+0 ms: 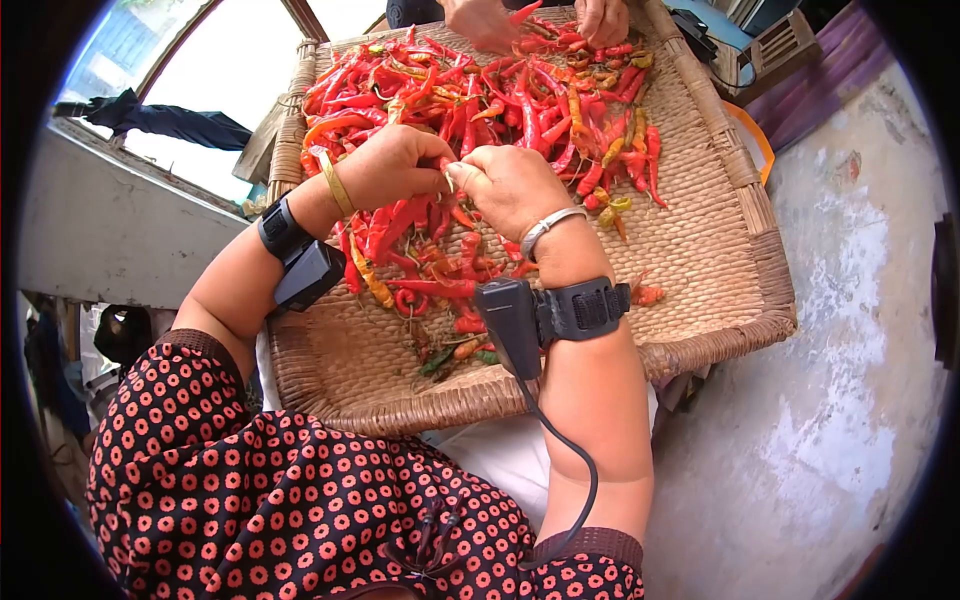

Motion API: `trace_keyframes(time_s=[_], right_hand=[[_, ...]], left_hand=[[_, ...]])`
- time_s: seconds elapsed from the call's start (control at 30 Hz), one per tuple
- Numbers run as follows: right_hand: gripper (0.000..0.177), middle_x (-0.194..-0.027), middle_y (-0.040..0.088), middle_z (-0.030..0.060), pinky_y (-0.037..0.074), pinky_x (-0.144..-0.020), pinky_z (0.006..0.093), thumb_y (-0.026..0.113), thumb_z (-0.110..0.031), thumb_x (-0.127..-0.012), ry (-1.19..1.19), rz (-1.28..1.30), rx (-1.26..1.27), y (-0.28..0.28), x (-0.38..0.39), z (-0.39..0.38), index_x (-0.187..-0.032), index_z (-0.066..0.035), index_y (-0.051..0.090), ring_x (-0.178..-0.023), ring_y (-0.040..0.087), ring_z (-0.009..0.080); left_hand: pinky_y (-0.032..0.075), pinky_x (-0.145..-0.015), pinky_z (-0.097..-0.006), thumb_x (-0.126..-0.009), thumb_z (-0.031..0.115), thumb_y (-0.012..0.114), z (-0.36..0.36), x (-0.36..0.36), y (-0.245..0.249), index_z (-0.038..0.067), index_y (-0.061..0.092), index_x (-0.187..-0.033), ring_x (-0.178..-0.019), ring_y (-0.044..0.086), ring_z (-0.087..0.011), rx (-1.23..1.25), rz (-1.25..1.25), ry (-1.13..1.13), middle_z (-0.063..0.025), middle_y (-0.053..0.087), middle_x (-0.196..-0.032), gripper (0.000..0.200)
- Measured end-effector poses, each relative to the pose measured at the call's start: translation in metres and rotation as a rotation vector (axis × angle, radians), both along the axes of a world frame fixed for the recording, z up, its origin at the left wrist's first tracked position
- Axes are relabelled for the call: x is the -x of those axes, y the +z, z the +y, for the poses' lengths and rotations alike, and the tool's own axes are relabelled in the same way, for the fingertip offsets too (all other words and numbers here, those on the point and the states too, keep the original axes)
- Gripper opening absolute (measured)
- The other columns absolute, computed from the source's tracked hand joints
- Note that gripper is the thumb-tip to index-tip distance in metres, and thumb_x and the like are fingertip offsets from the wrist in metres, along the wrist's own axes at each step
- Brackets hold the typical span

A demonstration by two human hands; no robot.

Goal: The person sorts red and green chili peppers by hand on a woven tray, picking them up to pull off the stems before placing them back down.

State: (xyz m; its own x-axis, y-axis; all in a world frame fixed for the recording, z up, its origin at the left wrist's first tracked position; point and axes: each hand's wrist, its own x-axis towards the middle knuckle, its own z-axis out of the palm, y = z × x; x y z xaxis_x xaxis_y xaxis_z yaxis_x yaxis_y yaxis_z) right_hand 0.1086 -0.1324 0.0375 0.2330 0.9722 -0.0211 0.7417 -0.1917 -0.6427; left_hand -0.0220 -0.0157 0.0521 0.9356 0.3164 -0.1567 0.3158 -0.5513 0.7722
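Note:
My left hand (385, 172) is closed, its fingers pinching a red chili pepper (441, 162) that is mostly hidden by them. Fingertip to fingertip with it, my right hand (512, 192) is closed too, with thumb and forefinger at the pepper's pale stem end. Both hands hover over a large heap of red chili peppers (480, 105), some orange or yellowish and wrinkled. The heap lies on a woven wicker tray (700, 225). Nearer to me, loose peppers (440, 290) and a few dark green bits (437, 362) lie on the weave.
Across the tray, another person's hands (480, 22) work among the peppers at the far edge. The tray has a thick raised rim (715, 340). A window stands at the left with a dark cloth (175, 120) on its sill. A wooden crate (780, 45) is at the upper right.

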Motion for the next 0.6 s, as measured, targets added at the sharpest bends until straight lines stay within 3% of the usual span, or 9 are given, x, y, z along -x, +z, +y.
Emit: trace_keyframes(time_s=[0.07,0.1,0.27,0.33,0.4,0.47,0.5,0.53,0.6], right_hand=[[0.030,-0.084,0.062,0.0185,0.047,-0.074,0.0401,0.055,-0.031,-0.080,-0.033,0.362,-0.117,0.001,0.003,-0.003,-0.090,-0.004,0.063,-0.083,0.060,0.0320],[0.028,-0.069,0.061,0.0079,0.047,-0.058,0.0267,0.060,-0.021,-0.078,0.027,0.381,-0.182,0.001,0.002,-0.003,-0.098,-0.001,0.060,-0.062,0.059,0.0117],[0.025,-0.070,0.063,0.0083,0.047,-0.060,0.0274,0.067,-0.013,-0.070,0.047,0.232,-0.177,0.000,0.004,-0.003,-0.092,-0.001,0.061,-0.063,0.059,0.0136],[0.017,-0.079,0.063,0.0153,0.048,-0.073,0.0368,0.062,-0.015,-0.067,-0.023,0.283,-0.108,-0.002,0.001,-0.002,-0.082,-0.007,0.064,-0.078,0.061,0.0299],[0.014,-0.077,0.063,0.0148,0.048,-0.072,0.0372,0.059,-0.011,-0.066,-0.019,0.222,-0.120,0.000,-0.002,-0.003,-0.078,-0.007,0.064,-0.076,0.061,0.0294],[0.013,-0.077,0.063,0.0148,0.048,-0.071,0.0379,0.058,-0.011,-0.067,-0.152,0.164,-0.123,0.006,-0.007,-0.006,-0.077,-0.007,0.064,-0.075,0.061,0.0295],[0.011,-0.076,0.063,0.0149,0.048,-0.069,0.0370,0.058,-0.010,-0.066,-0.241,0.163,-0.173,0.011,-0.009,-0.007,-0.075,-0.006,0.064,-0.073,0.061,0.0285],[0.012,-0.071,0.063,0.0141,0.048,-0.068,0.0361,0.060,-0.011,-0.067,-0.328,0.293,-0.279,0.004,-0.016,-0.004,-0.077,-0.006,0.064,-0.071,0.061,0.0284],[0.018,-0.077,0.063,0.0143,0.048,-0.069,0.0348,0.063,-0.016,-0.069,-0.556,0.456,-0.482,0.004,-0.022,0.000,-0.083,-0.005,0.063,-0.075,0.061,0.0284]], left_hand=[[0.047,-0.059,-0.0257,-0.074,0.010,0.062,0.004,0.001,-0.006,0.000,0.062,-0.086,-0.062,0.059,-0.0115,-0.139,-0.063,-0.044,-0.0081,0.063,-0.069,0.016],[0.046,-0.056,-0.0278,-0.074,0.012,0.063,0.007,0.001,-0.015,-0.001,0.061,-0.085,-0.060,0.059,-0.0135,-0.197,-0.159,-0.086,-0.0108,0.062,-0.067,0.018],[0.043,-0.052,-0.0321,-0.074,0.020,0.066,0.008,0.001,-0.026,-0.002,0.059,-0.079,-0.053,0.054,-0.0186,-0.194,-0.062,-0.120,-0.0129,0.056,-0.060,0.024],[0.042,-0.052,-0.0318,-0.075,0.022,0.066,0.004,0.001,-0.024,-0.002,0.058,-0.076,-0.052,0.052,-0.0192,-0.178,-0.036,-0.141,-0.0114,0.055,-0.059,0.025],[0.043,-0.052,-0.0315,-0.075,0.026,0.067,0.001,0.000,-0.017,-0.001,0.059,-0.074,-0.052,0.052,-0.0190,-0.191,-0.019,-0.141,-0.0124,0.055,-0.059,0.028],[0.045,-0.056,-0.0279,-0.073,0.022,0.069,0.001,0.001,-0.015,0.000,0.063,-0.081,-0.058,0.053,-0.0103,-0.099,-0.009,-0.044,-0.0095,0.058,-0.064,0.024],[0.045,-0.056,-0.0313,-0.074,0.029,0.068,0.005,0.001,-0.016,-0.001,0.062,-0.078,-0.055,0.056,-0.0169,-0.196,-0.041,-0.081,-0.0123,0.058,-0.062,0.031],[0.045,-0.056,-0.0313,-0.074,0.029,0.068,0.006,0.001,-0.014,-0.001,0.062,-0.078,-0.055,0.056,-0.0169,-0.198,-0.043,-0.081,-0.0123,0.058,-0.062,0.031],[0.046,-0.056,-0.0351,-0.074,0.036,0.065,0.006,0.002,-0.008,0.002,0.063,-0.076,-0.058,0.058,-0.0257,-0.579,0.247,-0.215,-0.0139,0.059,-0.064,0.035]])
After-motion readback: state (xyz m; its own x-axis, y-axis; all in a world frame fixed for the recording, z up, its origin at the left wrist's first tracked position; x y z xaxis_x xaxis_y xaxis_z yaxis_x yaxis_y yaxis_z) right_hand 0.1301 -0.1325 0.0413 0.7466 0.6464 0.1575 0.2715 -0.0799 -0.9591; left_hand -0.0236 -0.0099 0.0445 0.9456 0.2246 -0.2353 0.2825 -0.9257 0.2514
